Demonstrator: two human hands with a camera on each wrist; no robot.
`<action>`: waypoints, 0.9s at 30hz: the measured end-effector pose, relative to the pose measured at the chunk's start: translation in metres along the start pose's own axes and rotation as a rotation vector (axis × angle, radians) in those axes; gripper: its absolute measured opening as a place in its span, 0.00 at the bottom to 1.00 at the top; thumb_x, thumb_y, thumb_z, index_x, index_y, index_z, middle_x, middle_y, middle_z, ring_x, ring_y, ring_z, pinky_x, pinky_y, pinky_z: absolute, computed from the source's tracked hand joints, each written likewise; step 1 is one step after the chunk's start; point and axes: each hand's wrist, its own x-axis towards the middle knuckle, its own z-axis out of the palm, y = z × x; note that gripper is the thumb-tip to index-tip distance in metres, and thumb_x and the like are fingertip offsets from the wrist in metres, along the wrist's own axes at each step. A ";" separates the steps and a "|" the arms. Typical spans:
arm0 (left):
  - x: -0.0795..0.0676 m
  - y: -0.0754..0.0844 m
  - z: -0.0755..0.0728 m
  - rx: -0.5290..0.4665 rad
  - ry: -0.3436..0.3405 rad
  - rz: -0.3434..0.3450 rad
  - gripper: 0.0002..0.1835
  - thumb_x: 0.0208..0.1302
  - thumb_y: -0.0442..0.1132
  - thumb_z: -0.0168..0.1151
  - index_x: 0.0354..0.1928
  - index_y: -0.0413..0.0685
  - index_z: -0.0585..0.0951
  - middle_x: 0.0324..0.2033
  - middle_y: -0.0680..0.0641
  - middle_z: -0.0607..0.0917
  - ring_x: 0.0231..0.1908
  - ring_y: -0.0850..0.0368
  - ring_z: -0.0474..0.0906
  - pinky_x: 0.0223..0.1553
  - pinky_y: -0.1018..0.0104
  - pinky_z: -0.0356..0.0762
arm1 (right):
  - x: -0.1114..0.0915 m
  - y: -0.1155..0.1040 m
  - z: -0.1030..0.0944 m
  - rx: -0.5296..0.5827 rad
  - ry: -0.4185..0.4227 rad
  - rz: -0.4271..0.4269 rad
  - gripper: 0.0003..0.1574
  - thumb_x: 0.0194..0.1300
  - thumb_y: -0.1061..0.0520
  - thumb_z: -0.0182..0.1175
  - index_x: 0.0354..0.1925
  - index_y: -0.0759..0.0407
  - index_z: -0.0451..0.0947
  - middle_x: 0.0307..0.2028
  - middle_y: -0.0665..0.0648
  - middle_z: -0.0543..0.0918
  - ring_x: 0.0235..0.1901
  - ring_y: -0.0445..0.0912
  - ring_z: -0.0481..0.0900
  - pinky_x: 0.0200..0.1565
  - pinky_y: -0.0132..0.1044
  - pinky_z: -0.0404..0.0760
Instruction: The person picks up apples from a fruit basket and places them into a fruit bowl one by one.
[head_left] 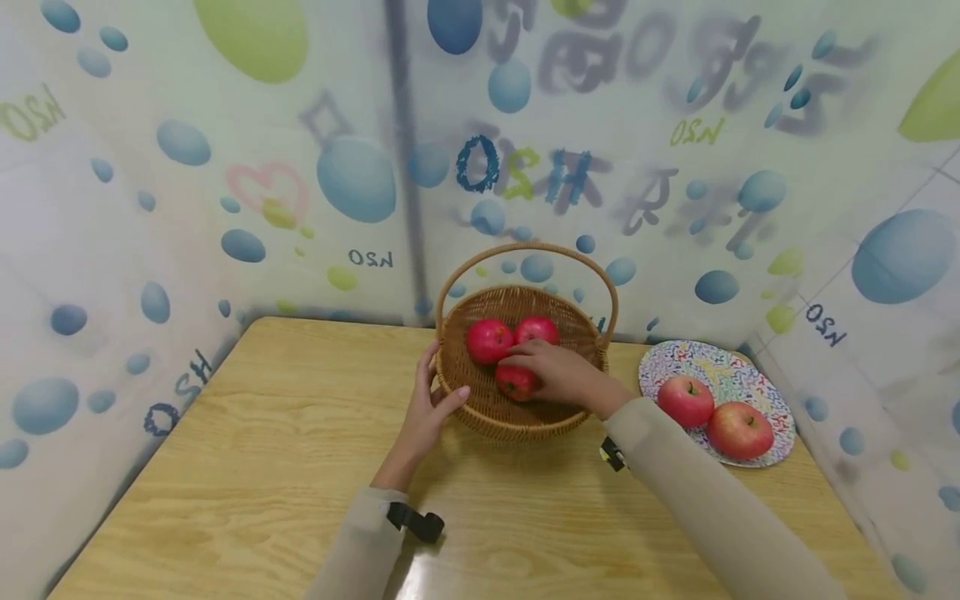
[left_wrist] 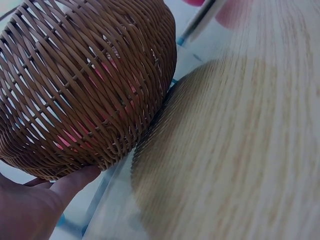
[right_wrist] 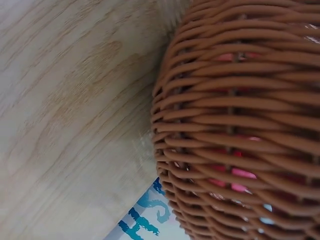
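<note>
A brown wicker basket [head_left: 501, 427] with a tall hooped handle stands on the table, two red apples [head_left: 491, 341] lying toward its back. My right hand [head_left: 558, 375] reaches in over the right rim and holds a third red apple [head_left: 516, 382] near the basket's middle. Against the basket's left side rests my left hand [head_left: 423, 417], its thumb and fingers spread along the outside of the wicker. In the left wrist view the thumb [left_wrist: 75, 185] touches the weave. The right wrist view shows only the basket's outer wall [right_wrist: 235, 115], with red glimpsed through gaps; the hand is hidden there.
At the table's right edge lies a speckled, multicoloured oval plate [head_left: 663, 358] with two red-yellow apples [head_left: 740, 430] on it. The light wood table [head_left: 247, 467] meets a patterned curtain-like wall [head_left: 360, 283] behind the basket.
</note>
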 end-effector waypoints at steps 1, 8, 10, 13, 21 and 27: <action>0.000 0.000 0.000 0.001 -0.001 -0.001 0.45 0.71 0.36 0.58 0.80 0.67 0.45 0.78 0.36 0.50 0.71 0.29 0.64 0.62 0.46 0.77 | 0.001 0.000 0.001 -0.018 -0.003 -0.009 0.35 0.60 0.54 0.74 0.64 0.51 0.77 0.66 0.58 0.78 0.68 0.58 0.73 0.65 0.57 0.76; 0.000 0.001 0.000 0.014 -0.004 -0.002 0.45 0.71 0.38 0.58 0.80 0.69 0.45 0.77 0.36 0.50 0.71 0.29 0.65 0.61 0.44 0.77 | 0.003 -0.001 0.004 -0.095 0.003 -0.026 0.38 0.57 0.53 0.76 0.66 0.48 0.77 0.60 0.58 0.78 0.61 0.56 0.74 0.59 0.54 0.81; 0.000 0.000 -0.001 0.018 -0.005 -0.002 0.45 0.71 0.36 0.58 0.80 0.69 0.44 0.77 0.36 0.50 0.71 0.29 0.65 0.61 0.44 0.77 | 0.004 -0.001 0.005 -0.102 0.006 -0.021 0.38 0.56 0.52 0.77 0.65 0.47 0.78 0.57 0.58 0.78 0.59 0.54 0.74 0.57 0.52 0.83; 0.000 0.000 -0.001 0.016 -0.004 -0.002 0.45 0.72 0.35 0.57 0.80 0.68 0.44 0.77 0.35 0.51 0.71 0.29 0.65 0.61 0.43 0.77 | 0.004 -0.001 0.006 -0.073 0.000 -0.003 0.36 0.55 0.51 0.77 0.63 0.49 0.80 0.54 0.59 0.76 0.55 0.53 0.78 0.56 0.51 0.84; 0.000 -0.001 -0.001 0.014 -0.004 0.001 0.45 0.71 0.38 0.59 0.80 0.67 0.45 0.77 0.35 0.51 0.71 0.28 0.65 0.62 0.46 0.77 | 0.002 -0.003 0.005 -0.004 0.010 0.011 0.32 0.53 0.46 0.77 0.55 0.51 0.82 0.52 0.54 0.81 0.51 0.49 0.80 0.50 0.45 0.86; 0.000 -0.001 -0.001 0.026 -0.001 0.001 0.45 0.71 0.39 0.59 0.80 0.68 0.45 0.77 0.36 0.52 0.70 0.28 0.66 0.62 0.44 0.77 | 0.000 -0.004 0.002 0.029 0.012 0.031 0.33 0.52 0.46 0.77 0.55 0.51 0.81 0.51 0.53 0.83 0.54 0.49 0.78 0.53 0.45 0.84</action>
